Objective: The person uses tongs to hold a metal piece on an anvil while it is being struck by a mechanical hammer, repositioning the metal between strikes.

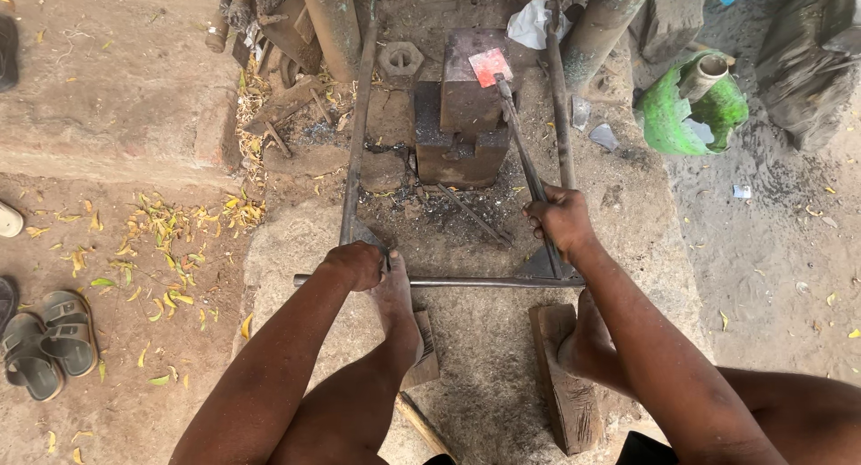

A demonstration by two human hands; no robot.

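Now | right hand (pixel 560 218) grips tongs (pixel 520 138) | red-hot piece (pixel 490 67) beyond, on anvil (pixel 462 115)

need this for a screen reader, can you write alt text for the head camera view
Seen from above, a seated person's right hand grips long tongs holding a glowing red metal piece on a dark anvil block. The left hand rests on a horizontal steel bar of a metal frame on sandy ground.

Dark iron anvil blocks (pixel 462 115): one
Glowing red-hot metal pieces (pixel 490 67): one
Grey rubber sandals (pixel 47 339): two, at 8 o'clock
Green plastic cans (pixel 691 111): one
Hexagonal steel nuts (pixel 401 60): one
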